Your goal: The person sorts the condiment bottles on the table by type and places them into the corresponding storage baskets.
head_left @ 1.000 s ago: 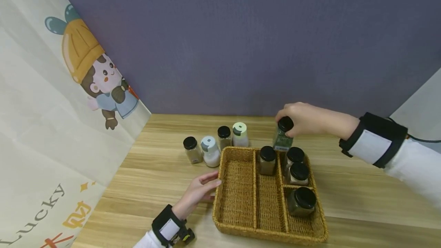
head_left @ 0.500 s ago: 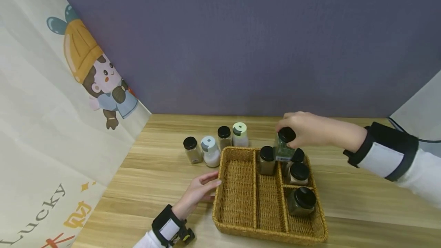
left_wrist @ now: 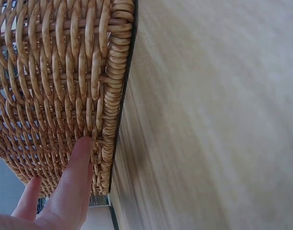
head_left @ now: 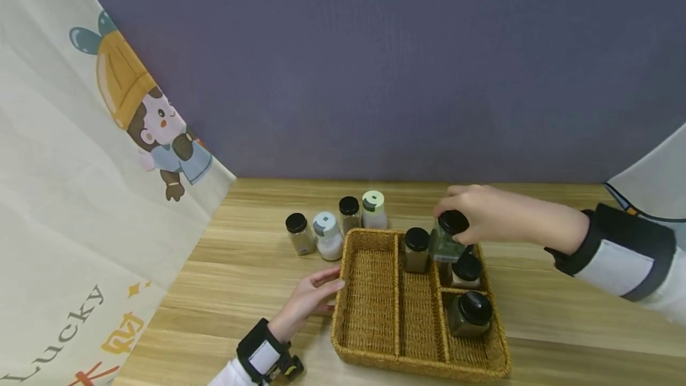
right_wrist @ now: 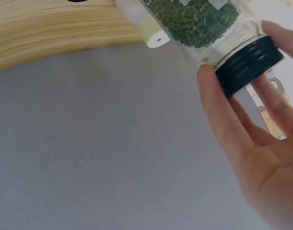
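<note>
My right hand pinches a clear spice jar by its black lid, over the back right compartment of the wicker basket. Dried green herb fills part of the jar in the right wrist view. My left hand rests against the basket's left side, and in the left wrist view its straight fingertips touch the woven wall. A black-lidded jar stands in the middle compartment. Another jar is below the held one, which partly hides the compartment, and a wider jar sits front right.
On the wooden table, left of and behind the basket, stand two black-lidded jars, one farther left and one behind, plus two white-topped shakers, one nearer and one farther back. A grey-blue wall panel rises behind.
My right hand has brought the herb jar from behind the basket toward me and slightly right, over the back right compartment. My left hand has stayed put.
</note>
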The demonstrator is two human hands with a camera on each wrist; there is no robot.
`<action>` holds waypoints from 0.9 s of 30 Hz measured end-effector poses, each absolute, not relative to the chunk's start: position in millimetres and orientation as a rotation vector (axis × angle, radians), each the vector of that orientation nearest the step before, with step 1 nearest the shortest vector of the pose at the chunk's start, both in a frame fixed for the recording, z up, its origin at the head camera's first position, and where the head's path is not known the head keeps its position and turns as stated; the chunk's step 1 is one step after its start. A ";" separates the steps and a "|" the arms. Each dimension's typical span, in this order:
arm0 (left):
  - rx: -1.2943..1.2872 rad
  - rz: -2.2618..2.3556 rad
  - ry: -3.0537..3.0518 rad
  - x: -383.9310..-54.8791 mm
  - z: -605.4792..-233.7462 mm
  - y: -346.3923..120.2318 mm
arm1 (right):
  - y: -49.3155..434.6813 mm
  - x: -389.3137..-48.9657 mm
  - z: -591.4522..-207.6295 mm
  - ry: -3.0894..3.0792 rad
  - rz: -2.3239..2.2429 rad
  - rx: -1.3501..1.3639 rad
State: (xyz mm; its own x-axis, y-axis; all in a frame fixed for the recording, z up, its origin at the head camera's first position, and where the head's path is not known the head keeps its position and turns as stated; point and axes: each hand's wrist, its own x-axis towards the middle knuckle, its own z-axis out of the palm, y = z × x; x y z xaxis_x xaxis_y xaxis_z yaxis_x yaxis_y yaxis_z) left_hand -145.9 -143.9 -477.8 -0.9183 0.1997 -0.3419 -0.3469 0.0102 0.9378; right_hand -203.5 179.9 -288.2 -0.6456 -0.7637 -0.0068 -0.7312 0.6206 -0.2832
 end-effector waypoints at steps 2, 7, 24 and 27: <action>-0.154 1.967 1.919 -145.7 -478.1 -143.6 | 181.2 -201.0 -288.8 2.713 -0.403 -1.282; -0.149 1.970 1.928 -145.5 -479.1 -142.7 | 184.4 -194.0 -290.7 2.724 -0.423 -1.338; -0.139 1.961 1.928 -145.8 -480.6 -142.3 | 192.6 -172.6 -300.0 2.735 -0.470 -1.536; -0.134 1.965 1.928 -146.1 -480.6 -142.2 | 193.6 -169.9 -303.2 2.718 -0.487 -1.565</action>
